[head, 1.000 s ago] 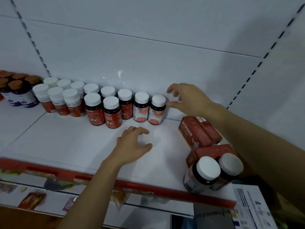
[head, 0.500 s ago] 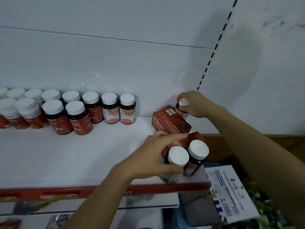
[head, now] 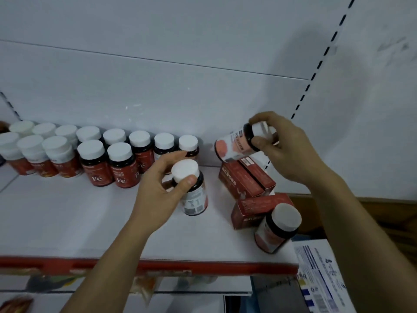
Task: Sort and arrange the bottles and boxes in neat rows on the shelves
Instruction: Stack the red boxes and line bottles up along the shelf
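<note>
**Risk of drop and knock-over, mid-placement**

Left hand [head: 158, 188] is wrapped over the cap of an upright bottle [head: 195, 199], just in front of the right end of the bottle row [head: 164, 143]. Base contact with the shelf [head: 90, 222] cannot be told.

Right hand [head: 284, 152] is closed round the cap end of a second bottle [head: 232, 145], tilted and lifted clear, right of the row. Red boxes [head: 246, 179] lie askew below it. A loose bottle [head: 277, 229] stands well right of the row, at the shelf's front edge.

Likely failures:
- Both are cap-end grips, so a bottle could be dropped if fingers slip or a lid is loose.
- The row end could be toppled if the upright bottle is pushed in hard.
- The loose bottle could be swept off by the right forearm, which is close by.
</note>
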